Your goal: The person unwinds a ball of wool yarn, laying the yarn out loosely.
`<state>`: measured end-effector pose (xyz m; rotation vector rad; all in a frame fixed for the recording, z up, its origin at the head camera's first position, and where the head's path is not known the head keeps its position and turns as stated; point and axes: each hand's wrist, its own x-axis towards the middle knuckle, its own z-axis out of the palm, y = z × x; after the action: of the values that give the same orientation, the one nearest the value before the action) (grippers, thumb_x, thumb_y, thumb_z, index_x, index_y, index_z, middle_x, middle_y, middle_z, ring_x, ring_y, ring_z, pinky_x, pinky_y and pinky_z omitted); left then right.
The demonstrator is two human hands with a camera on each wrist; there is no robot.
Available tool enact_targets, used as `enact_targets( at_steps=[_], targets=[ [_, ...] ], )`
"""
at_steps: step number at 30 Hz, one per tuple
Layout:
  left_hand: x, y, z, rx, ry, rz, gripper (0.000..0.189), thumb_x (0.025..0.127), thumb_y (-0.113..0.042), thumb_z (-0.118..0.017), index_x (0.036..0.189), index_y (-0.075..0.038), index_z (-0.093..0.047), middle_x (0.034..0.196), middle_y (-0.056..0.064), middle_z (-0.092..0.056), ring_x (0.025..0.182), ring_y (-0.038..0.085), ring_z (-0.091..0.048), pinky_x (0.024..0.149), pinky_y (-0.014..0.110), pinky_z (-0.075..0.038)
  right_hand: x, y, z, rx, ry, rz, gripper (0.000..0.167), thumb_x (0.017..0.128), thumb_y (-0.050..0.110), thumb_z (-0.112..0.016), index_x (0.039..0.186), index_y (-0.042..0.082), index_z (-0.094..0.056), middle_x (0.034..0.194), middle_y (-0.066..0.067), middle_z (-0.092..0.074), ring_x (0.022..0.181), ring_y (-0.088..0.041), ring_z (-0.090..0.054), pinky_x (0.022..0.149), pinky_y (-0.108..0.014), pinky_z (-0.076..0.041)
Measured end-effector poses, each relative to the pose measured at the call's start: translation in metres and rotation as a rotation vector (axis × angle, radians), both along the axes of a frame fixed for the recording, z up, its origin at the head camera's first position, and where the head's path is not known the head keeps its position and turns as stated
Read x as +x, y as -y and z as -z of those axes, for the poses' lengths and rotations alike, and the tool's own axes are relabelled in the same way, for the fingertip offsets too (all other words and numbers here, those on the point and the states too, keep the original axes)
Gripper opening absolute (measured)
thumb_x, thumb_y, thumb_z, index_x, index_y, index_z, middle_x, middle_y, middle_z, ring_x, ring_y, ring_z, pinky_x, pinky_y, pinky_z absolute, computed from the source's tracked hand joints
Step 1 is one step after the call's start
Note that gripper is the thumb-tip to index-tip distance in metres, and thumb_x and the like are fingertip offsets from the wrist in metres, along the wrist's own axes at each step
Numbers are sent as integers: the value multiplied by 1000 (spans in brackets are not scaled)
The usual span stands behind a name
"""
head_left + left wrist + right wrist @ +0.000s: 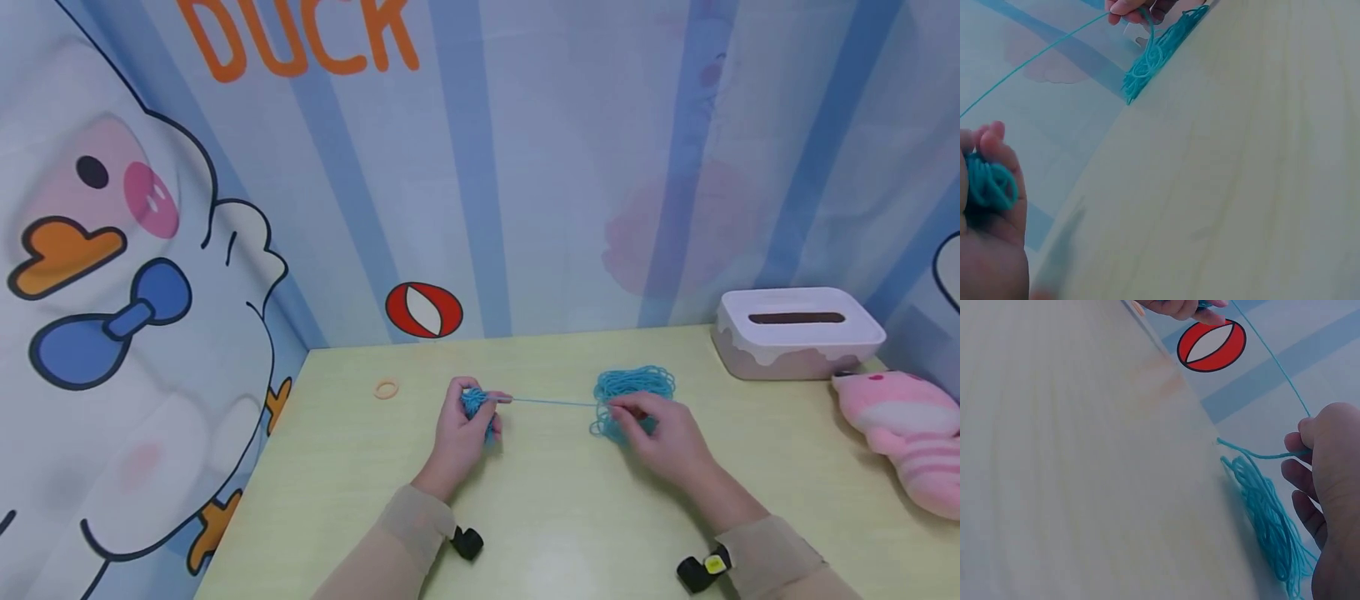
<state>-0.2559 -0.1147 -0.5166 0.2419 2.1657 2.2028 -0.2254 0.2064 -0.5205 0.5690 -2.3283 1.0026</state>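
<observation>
The fingers of our left hand (459, 433) are curled round a small wound bundle of turquoise yarn (472, 403), one finger reaching out towards three o'clock. The thumb and forefinger of our right hand (671, 435) pinch a single thin turquoise strand (555, 402), which runs straight and taut between the two hands — from the bundle towards three o'clock. Just beyond our right fingers, towards ten o'clock of that hand, lies a loose, looped heap of turquoise yarn (633, 382); the right wrist view shows a slack length leading from the pinch to it.

To manage the strand well, we should judge its pull by feel: firm enough to lie straight, gentle enough not to crush the bundle. Light right fingers would let yarn slip through evenly, and any loop dragged off the heap is best freed before it knots.

On the pale yellow worktop (547, 517), a thin peach-coloured ring (386, 397) lies at ten o'clock of our left hand. Further out — at two o'clock of our right — stands a pale lilac, slotted box (798, 335).
</observation>
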Motion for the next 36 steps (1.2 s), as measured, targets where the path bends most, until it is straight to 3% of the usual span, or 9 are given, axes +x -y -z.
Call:
enact_targets(
  at_steps=[4,7,11,14,17,22,26,30,36],
  targets=[
    [1,0,-2,-17,-6,-38,34,114,-14,-56,144,-8,-42,98,9,-59,71,19,-51,66,23,-50,0,-6,2,-10,-10,7,18,92,-2,-84,107,9,-83,94,5,-81,82,-4,-69,73,-25,-60],
    [1,0,-4,54,0,-31,41,111,-8,-50,151,-9,-43,97,3,-47,77,20,-50,72,26,-53,0,-12,2,-12,-13,19,19,91,-2,-84,107,9,-83,93,4,-82,81,-5,-70,75,-19,-58],
    [0,-2,-6,235,36,2,39,107,-5,-38,146,-5,-44,96,4,-50,81,18,-55,77,28,-57,1,-20,2,-18,3,43,19,92,0,-85,108,9,-83,92,2,-81,83,-5,-70,77,-13,-56],
    [-1,-3,-7,287,64,0,31,112,-11,-32,140,-3,-44,92,7,-53,80,17,-57,77,30,-58,1,-27,3,-23,9,63,17,93,1,-84,109,8,-83,90,1,-80,83,-2,-68,79,-10,-54],
    [0,-2,-7,214,45,-18,21,118,-16,-36,135,-8,-45,104,13,-61,79,18,-60,78,28,-60,2,-33,2,-29,10,79,17,93,0,-83,108,8,-83,88,2,-80,83,-1,-67,79,-10,-53],
    [-1,1,-2,91,-69,-39,21,118,-15,-50,138,-9,-43,144,22,-65,93,28,-71,86,27,-66,4,-42,-1,-42,30,107,15,94,0,-82,108,6,-83,88,-1,-80,84,5,-65,78,-7,-51],
    [-3,4,2,80,-75,-78,39,116,-16,-57,151,-17,-43,143,26,-67,107,38,-76,91,31,-68,4,-49,-1,-42,83,149,14,98,4,-79,111,4,-82,91,-5,-80,87,11,-61,80,-4,-49],
    [-3,6,4,51,-63,-125,41,116,-24,-57,156,-28,-47,143,26,-66,100,37,-76,88,29,-68,3,-55,-2,-25,142,201,15,102,8,-75,114,3,-81,93,-8,-80,85,11,-57,78,-6,-49],
    [-4,7,5,63,-61,-161,34,118,-29,-53,152,-25,-52,139,27,-65,95,31,-73,84,27,-67,4,-66,-6,4,255,293,20,105,17,-72,116,3,-80,96,-11,-79,83,-8,-62,72,-15,-50]
  ],
)
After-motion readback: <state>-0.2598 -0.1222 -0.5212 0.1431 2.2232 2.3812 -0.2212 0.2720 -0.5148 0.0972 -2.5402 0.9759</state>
